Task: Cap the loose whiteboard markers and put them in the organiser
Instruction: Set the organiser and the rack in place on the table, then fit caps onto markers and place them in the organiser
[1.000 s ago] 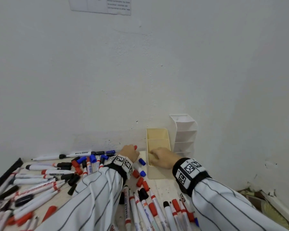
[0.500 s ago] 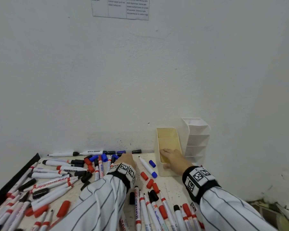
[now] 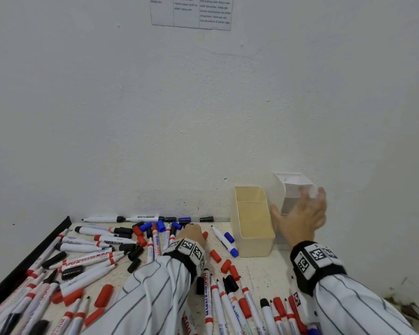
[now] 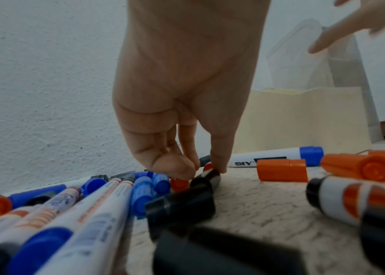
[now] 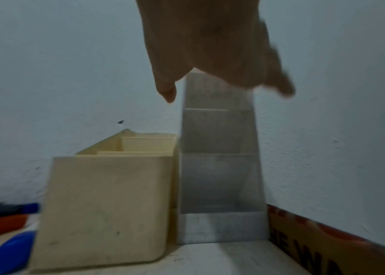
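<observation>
While right hand [image 3: 300, 220] hovers spread, empty, left hand [image 4: 182, 104] pinches black cap [image 4: 206, 178] (marker [image 4: 271, 158] reads "DIY").

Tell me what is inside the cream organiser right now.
The cream organiser shows only bare cream walls and a divider; no markers show in it. The floor of its near compartment is hidden behind the front wall.

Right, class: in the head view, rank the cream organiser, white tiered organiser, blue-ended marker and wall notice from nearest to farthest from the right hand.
1. White tiered organiser, directly behind the right hand, against the wall.
2. Cream organiser, just left of that hand.
3. Blue-ended marker, lying on the table left of the cream one.
4. Wall notice, high up at the top edge.
</observation>
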Motion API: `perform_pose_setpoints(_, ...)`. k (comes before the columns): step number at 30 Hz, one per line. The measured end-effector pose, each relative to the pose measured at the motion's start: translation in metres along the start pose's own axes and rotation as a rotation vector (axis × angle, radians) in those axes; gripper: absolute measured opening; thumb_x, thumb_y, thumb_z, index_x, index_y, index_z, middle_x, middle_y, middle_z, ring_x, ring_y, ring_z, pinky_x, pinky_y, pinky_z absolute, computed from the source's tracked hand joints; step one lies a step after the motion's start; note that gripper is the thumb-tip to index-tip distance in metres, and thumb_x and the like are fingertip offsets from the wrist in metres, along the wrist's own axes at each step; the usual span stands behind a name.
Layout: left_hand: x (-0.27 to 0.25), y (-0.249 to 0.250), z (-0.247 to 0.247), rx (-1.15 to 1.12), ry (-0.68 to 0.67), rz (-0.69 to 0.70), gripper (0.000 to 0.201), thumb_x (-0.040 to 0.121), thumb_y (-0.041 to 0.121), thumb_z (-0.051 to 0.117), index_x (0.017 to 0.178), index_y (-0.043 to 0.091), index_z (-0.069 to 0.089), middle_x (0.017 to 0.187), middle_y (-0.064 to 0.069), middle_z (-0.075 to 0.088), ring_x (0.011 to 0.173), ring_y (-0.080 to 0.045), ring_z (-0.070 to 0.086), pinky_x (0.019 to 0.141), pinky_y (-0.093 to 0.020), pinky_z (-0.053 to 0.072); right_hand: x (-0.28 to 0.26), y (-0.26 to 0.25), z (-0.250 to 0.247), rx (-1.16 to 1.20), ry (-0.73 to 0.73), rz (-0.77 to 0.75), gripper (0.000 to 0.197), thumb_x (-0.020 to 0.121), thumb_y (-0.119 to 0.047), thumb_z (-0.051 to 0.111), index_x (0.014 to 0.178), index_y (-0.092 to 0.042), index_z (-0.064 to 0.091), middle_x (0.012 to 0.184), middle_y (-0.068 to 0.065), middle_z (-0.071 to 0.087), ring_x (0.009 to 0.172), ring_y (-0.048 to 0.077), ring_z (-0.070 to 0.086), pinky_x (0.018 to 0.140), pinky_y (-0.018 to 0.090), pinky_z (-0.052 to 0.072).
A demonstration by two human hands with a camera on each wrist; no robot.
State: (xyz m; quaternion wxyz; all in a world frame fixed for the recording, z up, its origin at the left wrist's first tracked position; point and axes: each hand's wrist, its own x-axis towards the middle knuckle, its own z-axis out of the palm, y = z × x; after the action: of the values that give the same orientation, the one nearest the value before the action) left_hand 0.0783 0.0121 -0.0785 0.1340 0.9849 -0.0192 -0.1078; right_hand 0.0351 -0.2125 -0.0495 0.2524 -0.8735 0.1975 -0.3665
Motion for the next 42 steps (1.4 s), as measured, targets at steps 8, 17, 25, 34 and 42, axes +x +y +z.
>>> perform_pose_setpoints(8, 0.003, -0.007, 0.0, -0.054, -0.023, -0.014, 0.045, 0.096, 0.038, 0.045, 0.126, 0.005, 0.046, 0.125, -0.011, 0.056, 0.112, -0.022, 0.057, 0.093, -0.028, 0.045, 0.009, 0.01, 0.003, 0.439, -0.206, 0.195, 0.112, 0.075, -0.026, 0.077, 0.148, -0.03, -0.007, 0.148, 0.02, 0.018, 0.134, 0.038, 0.027, 0.109, 0.051, 0.027)
perform_pose_setpoints(17, -0.001, -0.014, -0.003, -0.064, -0.009, -0.026, 0.053, 0.094, 0.047, 0.043, 0.131, 0.01, 0.046, 0.124, -0.009, 0.056, 0.11, -0.021, 0.057, 0.094, -0.03, 0.047, 0.024, 0.012, 0.013, 0.347, -0.38, 0.191, 0.11, 0.08, -0.03, 0.071, 0.147, -0.028, -0.016, 0.156, 0.011, -0.013, 0.145, 0.028, 0.001, 0.115, 0.045, 0.013)
perform_pose_setpoints(25, -0.018, -0.005, -0.011, 0.01, -0.115, -0.003, 0.046, 0.088, 0.038, 0.054, 0.124, 0.01, 0.05, 0.107, -0.004, 0.056, 0.097, -0.017, 0.054, 0.083, -0.027, 0.043, 0.001, -0.008, 0.007, 0.131, -0.033, 0.141, 0.062, 0.081, -0.026, 0.064, 0.134, -0.011, 0.035, 0.139, 0.017, 0.029, 0.126, 0.036, 0.029, 0.102, 0.047, 0.026)
perform_pose_setpoints(34, -0.059, -0.006, -0.005, 0.103, -0.238, 0.07, 0.062, 0.087, 0.037, 0.061, 0.138, 0.008, 0.041, 0.139, -0.009, 0.048, 0.128, -0.026, 0.046, 0.105, -0.035, 0.038, -0.04, -0.052, -0.013, 0.2, -0.856, -0.073, 0.004, 0.09, -0.016, 0.056, 0.086, -0.018, 0.057, 0.074, -0.001, 0.057, 0.06, 0.013, 0.05, 0.051, 0.018, 0.039)
perform_pose_setpoints(42, -0.086, -0.003, 0.01, 0.143, -0.206, 0.153, 0.063, 0.084, 0.042, 0.064, 0.13, 0.002, 0.047, 0.13, -0.011, 0.054, 0.119, -0.024, 0.052, 0.093, -0.029, 0.042, -0.076, -0.051, -0.019, -0.127, -1.349, 0.041, 0.015, 0.084, -0.004, 0.062, 0.091, -0.018, 0.064, 0.084, 0.004, 0.065, 0.055, 0.009, 0.052, 0.052, 0.018, 0.047)
